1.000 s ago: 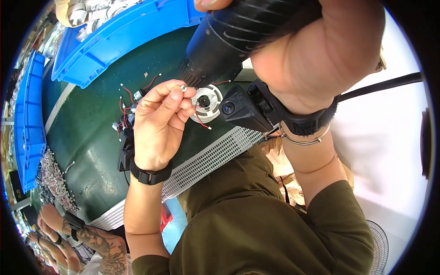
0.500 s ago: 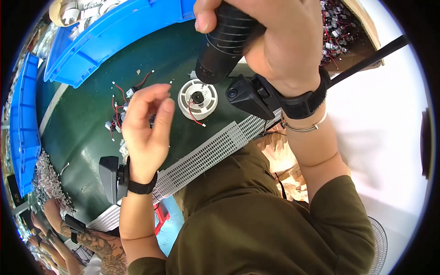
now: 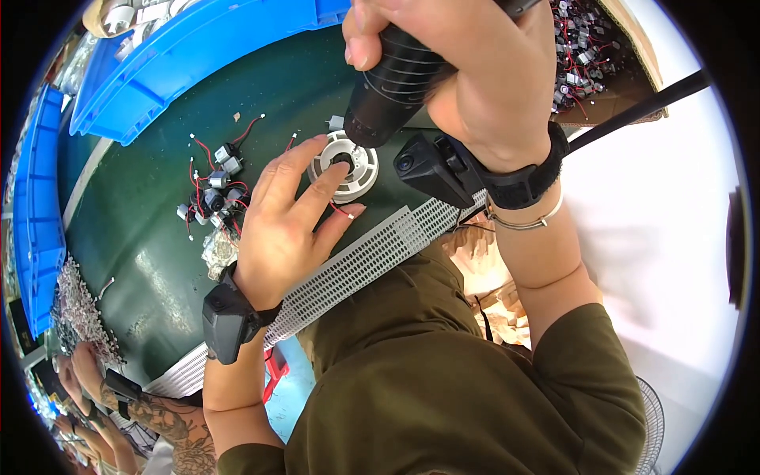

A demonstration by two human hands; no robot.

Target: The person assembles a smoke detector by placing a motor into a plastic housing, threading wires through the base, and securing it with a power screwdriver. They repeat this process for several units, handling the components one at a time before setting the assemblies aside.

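Observation:
A white round plastic housing lies on the green table with a dark motor in its middle. A red wire with a white plug trails from it. My left hand is over the housing: fingertips at its far left side, one finger pressing at the centre, the thumb near its right edge by the plug. My right hand is wrapped round a black electric screwdriver, held tilted. Its bit points down onto the housing's far rim; whether it sits in a screw is too small to tell.
Several small motors with red wires lie left of my left hand, beside a crumpled clear bag. Blue bins stand behind. A cardboard box of motors is far right. A white perforated strip edges the table. A co-worker's arm reaches in lower left.
My left hand has moved right, from above the table onto the housing, where its fingers now touch. The screwdriver has shifted slightly right and down.

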